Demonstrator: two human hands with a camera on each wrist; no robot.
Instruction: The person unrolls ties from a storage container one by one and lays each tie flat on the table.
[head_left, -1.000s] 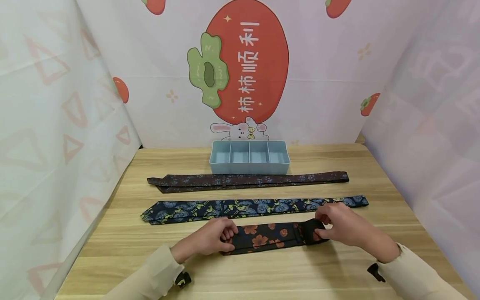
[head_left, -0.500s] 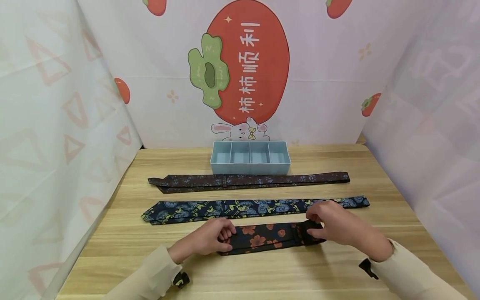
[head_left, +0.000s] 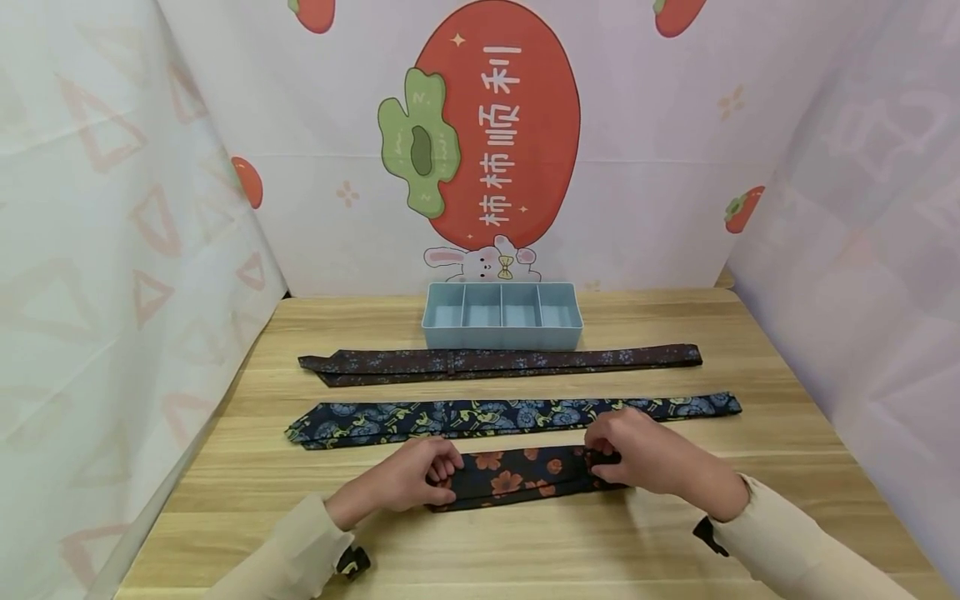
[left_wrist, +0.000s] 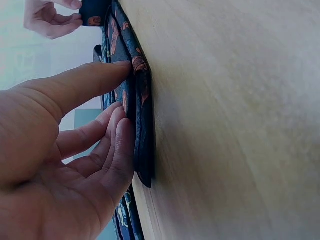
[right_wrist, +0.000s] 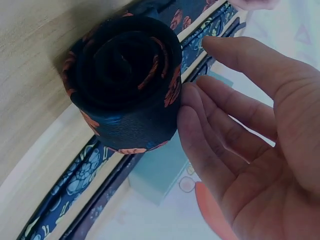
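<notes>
A dark necktie (head_left: 506, 479) with orange flowers lies across the near part of the table, its right end wound into a roll (right_wrist: 125, 85). My left hand (head_left: 408, 475) holds its flat left end down, thumb and fingertips on the fabric in the left wrist view. My right hand (head_left: 648, 454) curls over the roll and hides most of it in the head view. In the right wrist view its fingertips touch the roll's side, and the coiled layers show at the end.
Behind lies a navy necktie (head_left: 517, 417) with blue and yellow patterns, then a dark brown floral necktie (head_left: 517, 361). At the back of the wooden table (head_left: 495, 558) stands a light blue divided box (head_left: 502, 337). Patterned cloth (head_left: 637, 208) encloses the sides and back.
My right hand has moved left along the necktie, winding the roll further and shortening the flat stretch. My left hand has shifted slightly left, still on the flat end.
</notes>
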